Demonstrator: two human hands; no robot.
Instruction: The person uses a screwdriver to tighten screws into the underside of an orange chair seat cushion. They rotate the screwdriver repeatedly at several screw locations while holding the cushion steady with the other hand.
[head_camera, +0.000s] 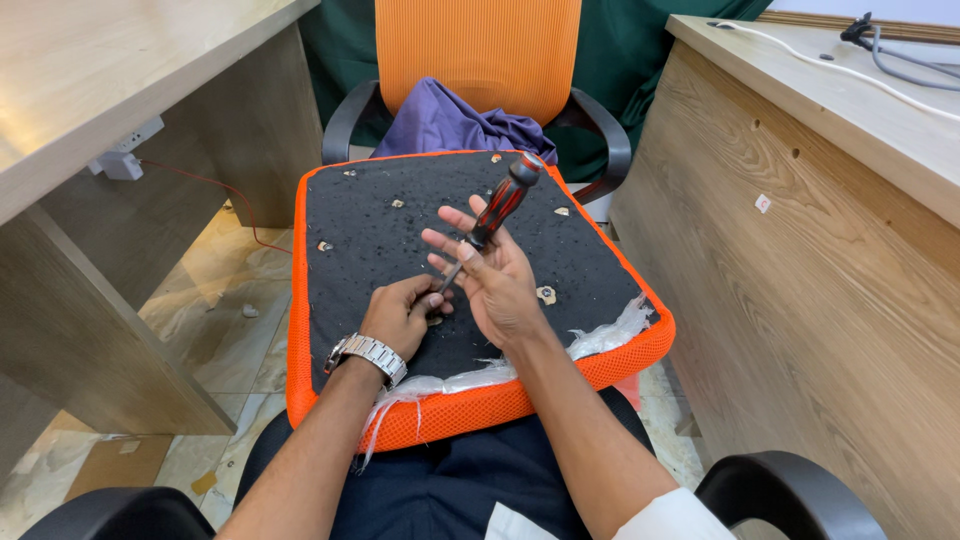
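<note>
An upturned orange chair seat (620, 360) with a black underside rests on my lap. My right hand (500, 285) holds a red-and-black screwdriver (503, 198), fingers loosely spread around the handle, its shaft slanting down to the black surface. My left hand (400, 315), with a metal watch on the wrist, pinches something small at the screwdriver's tip; what it is stays hidden by the fingers. Several metal fittings (546, 294) dot the black underside.
An orange mesh office chair (478, 50) with a purple cloth (445, 125) on it stands ahead. Wooden desks flank me, left (90, 90) and right (800, 250). Cables lie on the right desk (900, 65). A black armrest (790, 495) sits at lower right.
</note>
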